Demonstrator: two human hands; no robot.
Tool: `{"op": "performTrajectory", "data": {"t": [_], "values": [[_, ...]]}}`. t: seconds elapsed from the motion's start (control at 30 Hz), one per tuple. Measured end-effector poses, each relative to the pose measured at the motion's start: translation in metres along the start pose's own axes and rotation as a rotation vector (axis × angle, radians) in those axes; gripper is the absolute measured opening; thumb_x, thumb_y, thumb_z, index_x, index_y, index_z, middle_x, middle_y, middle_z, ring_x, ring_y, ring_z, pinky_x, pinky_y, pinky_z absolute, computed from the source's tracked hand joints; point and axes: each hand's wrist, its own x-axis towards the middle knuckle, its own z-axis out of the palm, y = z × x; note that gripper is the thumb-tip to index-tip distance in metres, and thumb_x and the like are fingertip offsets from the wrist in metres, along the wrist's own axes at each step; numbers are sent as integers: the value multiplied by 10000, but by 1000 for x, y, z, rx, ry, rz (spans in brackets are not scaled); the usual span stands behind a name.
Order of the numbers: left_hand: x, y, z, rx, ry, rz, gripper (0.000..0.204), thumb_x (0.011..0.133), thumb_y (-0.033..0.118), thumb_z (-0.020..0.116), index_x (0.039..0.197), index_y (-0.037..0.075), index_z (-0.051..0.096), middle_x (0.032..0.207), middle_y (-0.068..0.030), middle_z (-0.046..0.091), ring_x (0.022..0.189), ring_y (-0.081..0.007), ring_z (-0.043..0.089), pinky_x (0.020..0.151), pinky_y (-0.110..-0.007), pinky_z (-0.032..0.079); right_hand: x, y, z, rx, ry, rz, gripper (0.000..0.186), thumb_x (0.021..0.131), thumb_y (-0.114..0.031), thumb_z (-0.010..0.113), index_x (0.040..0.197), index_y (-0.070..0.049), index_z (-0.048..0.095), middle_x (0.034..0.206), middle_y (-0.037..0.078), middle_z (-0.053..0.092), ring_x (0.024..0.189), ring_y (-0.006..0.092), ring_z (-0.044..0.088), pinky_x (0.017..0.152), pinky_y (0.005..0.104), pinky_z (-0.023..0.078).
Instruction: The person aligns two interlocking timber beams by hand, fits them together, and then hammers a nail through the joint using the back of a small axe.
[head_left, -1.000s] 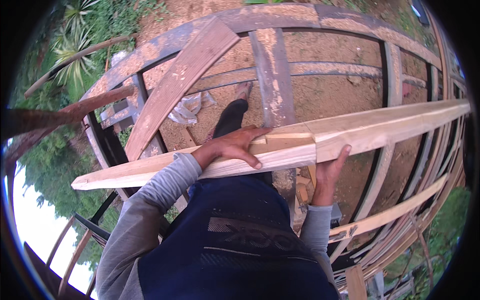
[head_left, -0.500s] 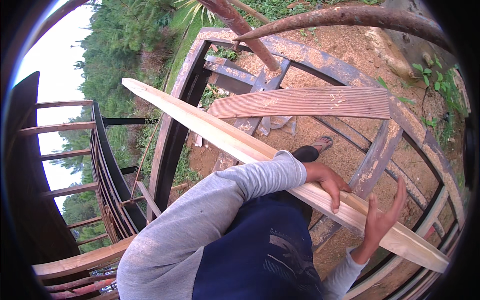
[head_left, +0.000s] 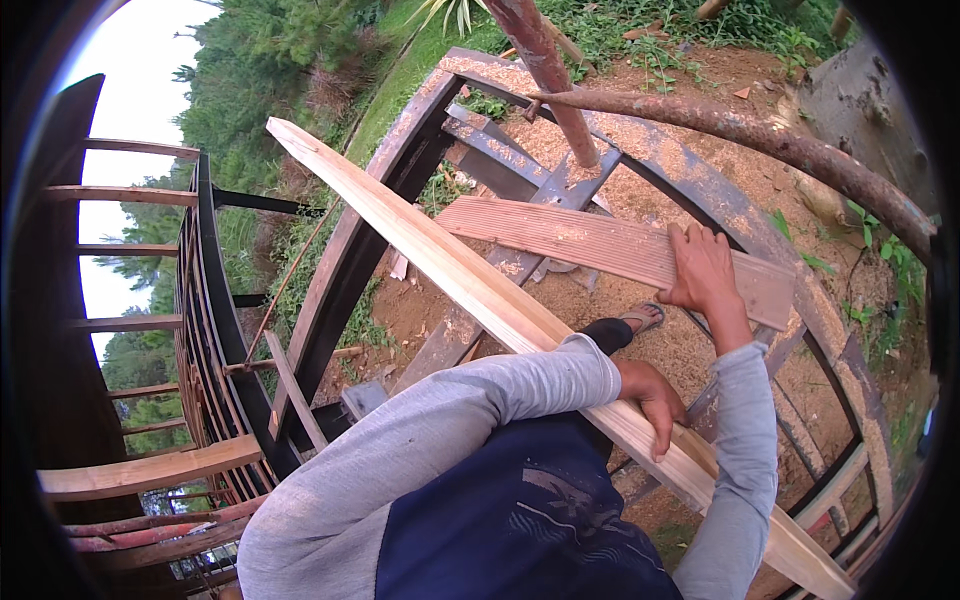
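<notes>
Listing: timber lengths, 2, with 2 hands applied.

Item 1. Ridged brown plank (head_left: 570, 230), lying across the dark, sawdust-strewn frame (head_left: 720, 190), beyond the pale timber. Whether its right end bears on the frame or is lifted cannot be told. Right hand (head_left: 703, 270) clamped on it near that end, fingers over the far edge, thumb toward the near edge. Handling, as judged: stiff, moderately light, not fragile; grooves should give some purchase, though loose shavings on top may make it slippery. Best hold: across the width, edge to edge, with a 2nd hold toward the opposite end against tipping.

Item 2. Pale timber (head_left: 450, 260), long, narrowing at its far tip, running diagonally in front of the torso and under the right forearm. Left hand (head_left: 655, 398) closed over it, thumb down the near side; the underside of the grip is hidden. A lengthwise line shows; whether it is 1 piece or 2 laid together cannot be told. Handling, as judged: rigid, heavier than the plank, awkward through length. Best hold: near mid-length, away from sharp or splintery edges.

Item 3. Rusty pole (head_left: 545, 80), standing at the frame's upper part.

Markings. Navy shirt (head_left: 480, 510), with a pale print (head_left: 555, 490) of blocks and wavy lines; no legible wording. Timber: no label or writing discernible.
</notes>
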Motion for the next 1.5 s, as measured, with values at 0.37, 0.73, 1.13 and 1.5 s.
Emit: {"op": "performTrajectory", "data": {"t": [0.37,0.73,1.13,1.5], "values": [[1,-1,-16,8,2,57,1052,696,473,861,1523,-1,417,1435,-269,555,1330,-395,542,1100,-457,419,-193,73,15,-85,286,366,1055,512,-336,947,1424,-66,491,1210,155,553,1128,354,527,999,474,389],[34,0,-32,67,-46,-7,1228,694,570,832,1602,-21,256,1551,-299,417,1451,-416,407,1210,-444,292,-299,181,102,2,465,639,1023,591,-438,902,1463,-98,488,1249,167,571,1191,360,533,1036,492,380],[54,20,-20,154,23,-58,1105,761,567,810,1603,39,327,1604,-253,382,1472,-368,390,1221,-416,276,-327,159,101,413,1017,730,717,819,-329,837,1420,-61,552,1451,183,548,1340,395,524,1110,481,435],[84,121,96,856,412,-127,1087,678,558,863,1476,-61,459,1294,-333,637,1214,-432,641,1064,-450,485,-527,-77,204,368,1051,908,888,703,-292,913,1466,-84,509,1495,145,502,1413,346,449,1181,504,367]]}}
